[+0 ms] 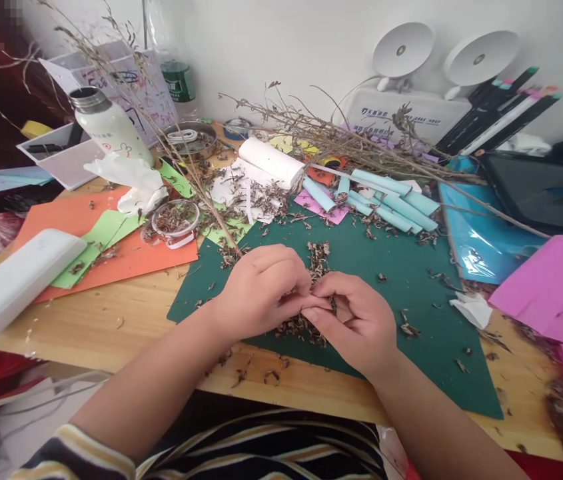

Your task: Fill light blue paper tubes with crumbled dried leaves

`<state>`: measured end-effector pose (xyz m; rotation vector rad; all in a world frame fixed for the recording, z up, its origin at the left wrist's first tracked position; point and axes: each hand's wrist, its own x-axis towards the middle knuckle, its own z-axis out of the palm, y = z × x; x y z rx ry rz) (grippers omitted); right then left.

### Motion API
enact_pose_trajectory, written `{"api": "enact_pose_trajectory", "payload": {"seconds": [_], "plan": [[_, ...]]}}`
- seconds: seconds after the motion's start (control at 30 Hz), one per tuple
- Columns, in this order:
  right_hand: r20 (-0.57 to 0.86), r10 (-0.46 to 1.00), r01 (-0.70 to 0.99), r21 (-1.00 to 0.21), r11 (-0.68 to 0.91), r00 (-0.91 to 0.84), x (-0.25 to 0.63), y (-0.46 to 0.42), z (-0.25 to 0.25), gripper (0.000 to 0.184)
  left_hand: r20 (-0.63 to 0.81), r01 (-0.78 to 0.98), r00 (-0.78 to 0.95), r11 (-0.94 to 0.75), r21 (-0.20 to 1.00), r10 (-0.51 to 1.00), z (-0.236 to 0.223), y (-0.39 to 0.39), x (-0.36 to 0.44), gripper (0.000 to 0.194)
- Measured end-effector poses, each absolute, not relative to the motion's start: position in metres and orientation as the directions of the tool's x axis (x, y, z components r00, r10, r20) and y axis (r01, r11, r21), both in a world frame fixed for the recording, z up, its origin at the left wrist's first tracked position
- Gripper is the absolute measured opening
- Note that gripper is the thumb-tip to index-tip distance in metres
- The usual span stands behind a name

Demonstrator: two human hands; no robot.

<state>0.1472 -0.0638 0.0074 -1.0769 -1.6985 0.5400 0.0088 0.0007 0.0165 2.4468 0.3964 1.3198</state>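
My left hand [267, 288] and my right hand [358, 320] meet above a green cutting mat [411, 360]. Their fingers are closed in a pinch, thumbs and forefingers together, with bits of dried leaf [333, 305] between them. Crumbled dried leaves [319, 257] lie in a heap just beyond my fingertips, and more are piled under them. A long dry stalk [221, 217] slants down from the upper left and ends behind my left hand; whether it touches the hand cannot be seen. My palms hide part of the heap.
Blue paper rolls [394, 200] and a white roll [271, 162] lie beyond the mat, beneath dry branches [361, 140]. Left are a small round tub [176, 220] with leaf bits, a bottle [108, 123] and a white oblong case [21, 280]. Pink paper [551, 293] lies right.
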Motion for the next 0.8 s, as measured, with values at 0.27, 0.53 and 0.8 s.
{"api": "enact_pose_trajectory", "payload": {"seconds": [0.27, 0.53, 0.8], "plan": [[0.547, 0.835, 0.575, -0.704, 0.418, 0.062, 0.15, -0.064, 0.009, 0.011, 0.746, 0.262, 0.467, -0.88, 0.396, 0.475, 0.016, 0.005, 0.006, 0.03], [0.451, 0.892, 0.763, -0.571, 0.303, -0.016, 0.165, -0.051, 0.001, 0.019, 0.697, 0.451, 0.284, -0.733, 0.51, 0.659, 0.016, 0.021, -0.006, 0.032], [0.114, 0.971, 0.936, -0.261, 0.235, -0.212, 0.164, -0.043, 0.0, 0.017, 0.67, 0.466, 0.36, -0.747, 0.474, 0.65, 0.016, 0.02, -0.004, 0.034]]}}
